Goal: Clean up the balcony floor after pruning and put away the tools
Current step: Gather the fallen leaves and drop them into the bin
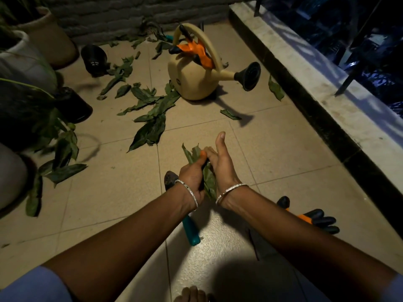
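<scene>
Above the smooth beige floor tiles (109,192), the left hand (192,177) grips a limp green leaf bundle (189,154), the right hand (222,168) presses it with flat fingers, and pointed loose leaves (150,131) lie near the cream watering can (196,81).

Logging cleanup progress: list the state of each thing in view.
Beige plastic watering can: upright, orange-and-black glove draped on handle.
Black plastic pot: tipped on side.
Teal-handled trowel: lying on tiles.
Bunch of green leaves: gripped by left hand, right hand open against it.
Loose green leaves: scattered on tiles.
</scene>
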`<state>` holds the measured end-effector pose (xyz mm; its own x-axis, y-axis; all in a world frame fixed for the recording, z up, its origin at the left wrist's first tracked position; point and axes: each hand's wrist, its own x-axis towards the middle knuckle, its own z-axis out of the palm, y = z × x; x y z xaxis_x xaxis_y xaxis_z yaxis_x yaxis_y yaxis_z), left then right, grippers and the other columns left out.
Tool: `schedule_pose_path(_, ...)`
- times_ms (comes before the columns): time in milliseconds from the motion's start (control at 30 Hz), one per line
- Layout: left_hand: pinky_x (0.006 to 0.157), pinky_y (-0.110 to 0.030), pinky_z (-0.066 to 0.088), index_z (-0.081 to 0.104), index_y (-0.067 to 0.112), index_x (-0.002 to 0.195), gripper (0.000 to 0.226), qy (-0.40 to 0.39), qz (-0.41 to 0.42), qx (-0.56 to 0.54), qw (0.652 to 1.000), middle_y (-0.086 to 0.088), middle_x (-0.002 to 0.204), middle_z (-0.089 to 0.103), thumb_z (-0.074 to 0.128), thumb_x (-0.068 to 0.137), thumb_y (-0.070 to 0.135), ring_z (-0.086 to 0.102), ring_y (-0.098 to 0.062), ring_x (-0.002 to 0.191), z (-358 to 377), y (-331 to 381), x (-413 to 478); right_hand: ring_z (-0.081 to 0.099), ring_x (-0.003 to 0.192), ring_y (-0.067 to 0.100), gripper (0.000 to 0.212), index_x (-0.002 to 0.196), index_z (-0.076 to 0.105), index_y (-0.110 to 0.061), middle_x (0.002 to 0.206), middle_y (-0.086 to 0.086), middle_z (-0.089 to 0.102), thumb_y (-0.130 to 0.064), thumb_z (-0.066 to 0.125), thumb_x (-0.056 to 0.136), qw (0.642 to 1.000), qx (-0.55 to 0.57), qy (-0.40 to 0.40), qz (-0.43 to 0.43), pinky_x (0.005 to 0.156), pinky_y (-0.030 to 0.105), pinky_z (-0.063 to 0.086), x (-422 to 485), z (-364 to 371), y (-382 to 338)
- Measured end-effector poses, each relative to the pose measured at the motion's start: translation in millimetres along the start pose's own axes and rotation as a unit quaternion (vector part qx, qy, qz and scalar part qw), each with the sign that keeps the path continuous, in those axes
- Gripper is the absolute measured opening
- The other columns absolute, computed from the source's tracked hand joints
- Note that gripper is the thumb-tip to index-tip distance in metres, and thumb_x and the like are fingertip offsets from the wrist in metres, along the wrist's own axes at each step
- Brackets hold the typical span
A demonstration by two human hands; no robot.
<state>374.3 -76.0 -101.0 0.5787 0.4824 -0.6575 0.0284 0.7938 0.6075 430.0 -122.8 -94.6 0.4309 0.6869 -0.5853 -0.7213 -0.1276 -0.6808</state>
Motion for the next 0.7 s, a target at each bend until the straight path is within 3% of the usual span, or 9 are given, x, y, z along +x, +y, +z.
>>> schedule_pose_path(67,0.064,-0.030,0.058,0.064,0.006,0.094,0.022,0.043,0.004,0.013,0.999,-0.008,0.074,0.067,0.058,0.096,0.027,0.065,-0.020,0.066,-4.1,11.5,-5.8,0.034,0.143,0.030,0.095,0.153,0.033,-0.025,0.159,0.006,0.030,-0.087,0.032,0.080,0.999,0.020,-0.028,0.001,0.114,0.047,0.029,-4.8,6.7,-7.9)
schedule_pose_path(133,0.049,-0.021,0.051,0.058,0.010,0.083,0.021,0.056,0.028,0.006,0.998,-0.002,0.056,0.056,0.052,0.100,0.021,0.054,-0.014,0.050,-8.8,28.5,-16.9,0.030,0.145,0.024,0.081,0.152,0.034,-0.024,0.159,0.004,0.030,-0.076,0.024,0.091,0.999,0.021,-0.021,-0.033,0.110,0.041,0.025,-1.9,12.5,-16.6)
schedule_pose_path(200,0.046,-0.018,0.049,0.054,0.011,0.079,0.024,0.058,0.066,-0.002,0.996,0.000,0.051,0.053,0.048,0.101,0.018,0.053,-0.011,0.044,-20.1,44.9,-23.1,0.033,0.139,0.015,0.076,0.152,0.035,-0.021,0.156,0.003,0.037,-0.069,0.020,0.095,0.997,0.005,0.011,-0.076,0.117,0.044,0.016,12.0,17.2,-22.4)
schedule_pose_path(267,0.045,-0.017,0.049,0.054,0.010,0.081,0.024,0.051,0.091,-0.015,0.994,0.000,0.051,0.053,0.044,0.103,0.014,0.053,-0.010,0.042,-36.6,58.6,-26.9,0.042,0.120,0.014,0.072,0.145,0.044,-0.015,0.143,0.003,0.050,-0.065,0.024,0.098,0.994,-0.028,0.058,-0.086,0.117,0.046,0.021,34.0,13.2,-23.3)
schedule_pose_path(400,0.044,-0.017,0.047,0.059,0.009,0.098,0.021,0.032,0.109,-0.027,0.993,0.000,0.056,0.054,0.039,0.104,0.011,0.052,-0.009,0.045,-81.6,76.3,-30.3,0.057,0.084,0.024,0.022,0.096,0.066,-0.015,0.103,0.010,0.064,-0.035,0.060,0.091,0.966,-0.109,0.207,-0.112,0.083,0.039,0.046,89.5,-13.5,-14.3)
schedule_pose_path(467,0.044,-0.017,0.044,0.059,0.010,0.101,0.021,0.045,0.114,-0.018,0.992,0.000,0.058,0.052,0.038,0.104,0.011,0.049,-0.008,0.044,-100.8,80.7,-32.0,0.063,0.088,0.030,0.019,0.096,0.070,-0.014,0.103,0.008,0.070,-0.022,0.064,0.080,0.934,-0.199,0.265,-0.135,0.082,0.040,0.053,108.8,-27.5,-11.6)
schedule_pose_path(533,0.043,-0.017,0.042,0.060,0.011,0.100,0.022,0.062,0.115,-0.024,0.991,0.001,0.058,0.050,0.038,0.104,0.013,0.046,-0.007,0.042,-115.3,85.6,-31.0,0.062,0.099,0.027,0.025,0.107,0.070,-0.013,0.108,0.005,0.069,-0.014,0.062,0.083,0.896,-0.291,0.298,-0.158,0.091,0.036,0.051,115.1,-33.3,-17.8)
schedule_pose_path(700,0.044,-0.016,0.040,0.061,0.012,0.096,0.023,0.091,0.095,-0.048,0.990,0.002,0.052,0.046,0.040,0.104,0.014,0.043,-0.007,0.040,-119.4,94.0,-3.5,0.058,0.111,0.036,0.027,0.111,0.068,-0.009,0.119,0.018,0.064,-0.011,0.064,0.085,0.815,-0.465,0.280,-0.202,0.097,0.038,0.045,144.9,-60.4,-56.7)
